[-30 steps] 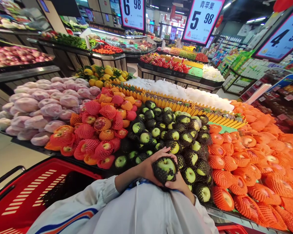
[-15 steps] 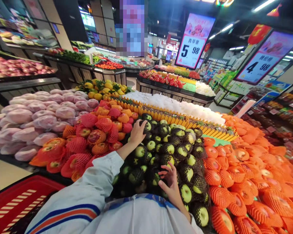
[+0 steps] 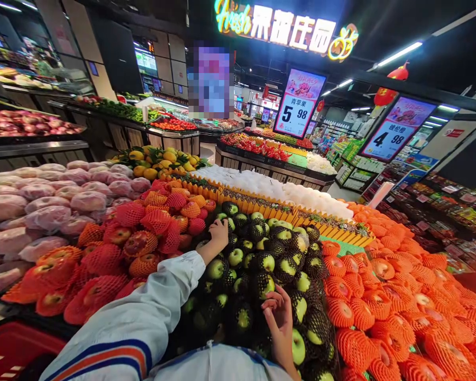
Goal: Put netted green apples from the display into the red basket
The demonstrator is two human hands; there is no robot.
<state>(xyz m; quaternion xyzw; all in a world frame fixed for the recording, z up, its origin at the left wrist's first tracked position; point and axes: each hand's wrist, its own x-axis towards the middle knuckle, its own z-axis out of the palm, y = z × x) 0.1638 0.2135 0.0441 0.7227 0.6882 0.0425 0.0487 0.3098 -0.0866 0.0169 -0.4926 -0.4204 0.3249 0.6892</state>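
A heap of green apples (image 3: 273, 264) in black foam nets fills the middle of the display in front of me. My left hand (image 3: 219, 234) reaches out in a white sleeve to the far left side of the heap, and its fingers are curled over one netted green apple there. My right hand (image 3: 278, 316) hovers low over the near side of the heap. Its fingers are spread and it holds nothing, with the fingertips close to a netted apple.
Red-netted apples (image 3: 143, 238) lie to the left, with pink-wrapped fruit (image 3: 43, 206) beyond them. Orange-netted fruit (image 3: 381, 296) lies to the right. A yellow divider (image 3: 262, 203) and white-netted fruit (image 3: 277, 188) run behind the heap. A red basket (image 3: 16, 349) sits at the lower left. Price signs (image 3: 297, 108) hang above.
One second ago both hands held a netted green apple close to me. That apple is gone from my hands, my left hand has reached out to the far apples, and my right hand has opened. The view tilted up.
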